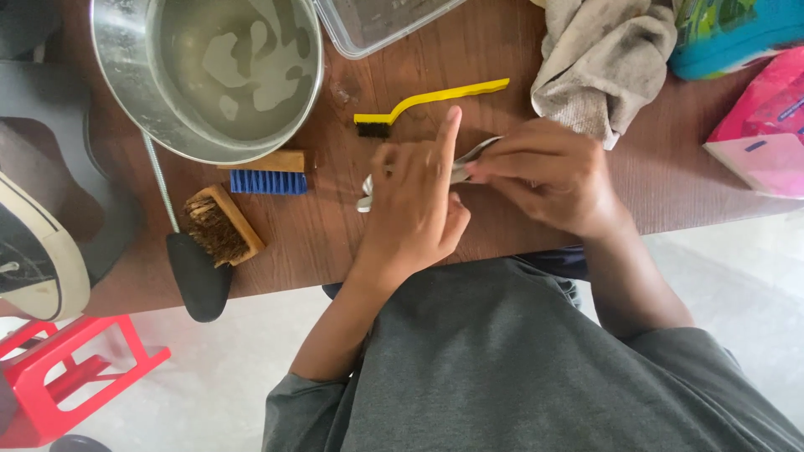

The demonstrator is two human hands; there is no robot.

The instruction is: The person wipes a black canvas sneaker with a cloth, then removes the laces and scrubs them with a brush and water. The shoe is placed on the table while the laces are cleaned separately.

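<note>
The person sits at a brown wooden table point(352, 234) in a grey shirt, both hands working at a small crumpled whitish strip, perhaps a shoelace or cloth point(469, 161), held just above the tabletop at the middle of the scene. The left hand point(414, 209) grips one part of the strip with its lower fingers curled around it, while its forefinger sticks out straight, pointing toward the far side of the table. The right hand point(548, 176) pinches the other end between thumb and fingertips, and the two hands touch where they meet over the strip; a pale end pokes out to the left of the left hand. Just beyond the hands lies a yellow plastic brush with a short patch of black bristles point(419, 105). To the left of the hands lie a wooden block brush with blue bristles point(268, 174) and, nearer, a wooden brush with brown bristles point(219, 223), beside a black paddle-shaped handle on a twisted wire point(198, 280). At the far left stands a round metal basin of cloudy water point(126, 75), and a clear plastic tub point(368, 29) sits next to it. A dirty grey rag point(599, 59) lies bunched at the far right, with a pink packet point(766, 125) further right. A black-and-white sneaker point(33, 251) rests at the left edge above a red plastic stool point(59, 368).
</note>
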